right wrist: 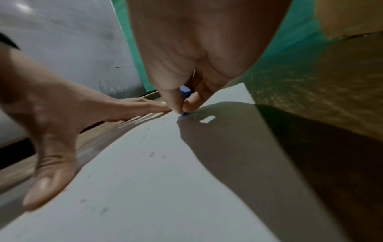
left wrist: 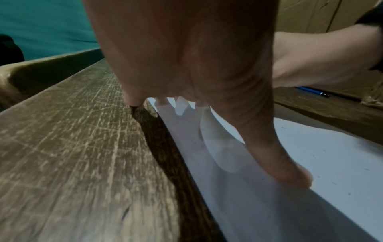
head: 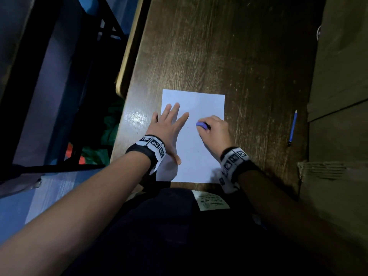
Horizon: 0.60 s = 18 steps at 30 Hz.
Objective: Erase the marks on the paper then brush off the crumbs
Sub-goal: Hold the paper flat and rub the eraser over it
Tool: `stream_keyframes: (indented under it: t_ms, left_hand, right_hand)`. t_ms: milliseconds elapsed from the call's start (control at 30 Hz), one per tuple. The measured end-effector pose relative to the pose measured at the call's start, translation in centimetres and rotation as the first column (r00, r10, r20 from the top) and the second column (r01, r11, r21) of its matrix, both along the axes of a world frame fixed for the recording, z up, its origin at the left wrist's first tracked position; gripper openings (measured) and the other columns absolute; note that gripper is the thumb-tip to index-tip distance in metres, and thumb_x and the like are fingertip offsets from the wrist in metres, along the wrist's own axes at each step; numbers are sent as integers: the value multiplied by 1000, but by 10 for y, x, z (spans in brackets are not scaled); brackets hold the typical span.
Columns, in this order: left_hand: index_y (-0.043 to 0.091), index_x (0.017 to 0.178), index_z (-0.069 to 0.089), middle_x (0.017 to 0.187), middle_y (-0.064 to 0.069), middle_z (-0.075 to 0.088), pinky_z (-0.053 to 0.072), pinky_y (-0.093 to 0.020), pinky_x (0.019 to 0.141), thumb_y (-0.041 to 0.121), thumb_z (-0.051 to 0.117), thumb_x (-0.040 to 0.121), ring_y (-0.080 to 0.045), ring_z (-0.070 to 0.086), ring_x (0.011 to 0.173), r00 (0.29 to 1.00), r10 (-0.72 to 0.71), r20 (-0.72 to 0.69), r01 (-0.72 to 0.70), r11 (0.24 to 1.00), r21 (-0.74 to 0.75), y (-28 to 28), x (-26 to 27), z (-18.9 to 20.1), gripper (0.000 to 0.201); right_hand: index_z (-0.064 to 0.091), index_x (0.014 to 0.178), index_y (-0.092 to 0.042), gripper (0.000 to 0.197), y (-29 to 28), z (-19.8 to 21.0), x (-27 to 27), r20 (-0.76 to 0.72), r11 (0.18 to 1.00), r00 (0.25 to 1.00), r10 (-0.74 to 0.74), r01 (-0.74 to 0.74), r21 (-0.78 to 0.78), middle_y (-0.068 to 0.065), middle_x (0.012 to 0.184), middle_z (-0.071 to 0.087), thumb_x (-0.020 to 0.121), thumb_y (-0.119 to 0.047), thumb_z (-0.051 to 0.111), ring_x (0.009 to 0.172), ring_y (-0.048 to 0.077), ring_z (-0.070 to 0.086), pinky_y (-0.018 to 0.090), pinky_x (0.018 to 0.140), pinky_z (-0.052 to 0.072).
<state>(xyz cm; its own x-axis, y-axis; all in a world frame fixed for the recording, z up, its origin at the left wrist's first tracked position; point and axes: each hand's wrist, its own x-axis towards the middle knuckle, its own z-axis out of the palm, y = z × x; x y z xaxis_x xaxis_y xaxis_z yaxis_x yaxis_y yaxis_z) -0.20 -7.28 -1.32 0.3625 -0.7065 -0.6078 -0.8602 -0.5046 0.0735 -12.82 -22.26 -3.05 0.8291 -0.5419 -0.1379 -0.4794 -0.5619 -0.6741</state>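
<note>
White paper (head: 201,156) lies on the dark wooden desk (head: 219,56) just in front of the person's dark-clothed lap, its near edge close to the desk's near edge; nearest on it, the left hand (head: 169,128) is spread flat, fingers straight and apart, thumb pressing the sheet and the little finger off the left edge on the wood, pinning the paper down; a little farther and to the right, the right hand (head: 216,130) is curled, thumb and fingers clamped on a blue eraser (head: 203,125) whose tip meets the sheet near its middle right; the right wrist view shows that tip touching the paper, so the rubbing step looks to be under way. Scattered dark specks, which I take for crumbs (right wrist: 152,153), dot the sheet between the 2 hands; no clear pencil mark shows in the head view, though the light is dim and faint lines could be lost; my judgement is that erasing is well along or close to done, while the brushing-off is not yet begun, since the specks lie on the page. Farther right, well apart from the sheet, a blue pencil (head: 292,128) rests on the desk beside a cardboard box (head: 338,96).
</note>
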Motion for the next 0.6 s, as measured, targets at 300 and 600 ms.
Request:
stream_keyframes:
  t_ms: [300, 600]
  left_hand:
    - [23, 160, -15, 167, -13, -24, 9, -60, 123, 88, 77, 45, -34, -17, 155, 1000, 6, 24, -6, 1000, -24, 12, -6, 5, 161]
    - [21, 157, 19, 155, -12, 24, 37, -40, 110, 81, 60, 79, -31, 40, 134, 995, -7, -101, -1, 997, -81, 53, -24, 21, 107]
  right_hand:
    - [72, 87, -15, 7, 23, 4, -30, 14, 986, 989, 148, -149, 80, 0, 83, 61, 89, -12, 65, 74, 11, 57, 22, 74, 48]
    - [67, 100, -20, 10, -9, -5, -31, -105, 996, 990, -92, 89, -30, -2, 136, 53, 95, -14, 61, 136, 12, 37, 39, 111, 37]
